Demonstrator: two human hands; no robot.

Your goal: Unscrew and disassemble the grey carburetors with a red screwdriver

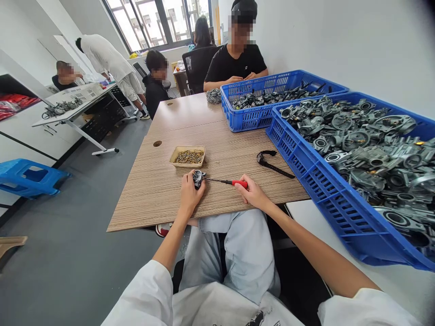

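Note:
My left hand (191, 192) is closed around a small grey metal part (198, 178) near the table's front edge. In my right hand (253, 192) is a screwdriver with a red handle (239, 184). Its dark shaft points left, and the tip meets the right side of the metal part; the exact contact point is too small to make out. Just beyond my left hand, a cream tray (172, 160) holds many small brass-coloured screws. A black wristwatch (277, 170) lies on the table to the right.
Two blue crates (306, 176) (244, 120) full of metal parts line the right side of the wooden table (136, 199). A person in black (238, 63) sits at the far end, beside a bundle of small parts (214, 96). A blue stool (30, 176) stands left.

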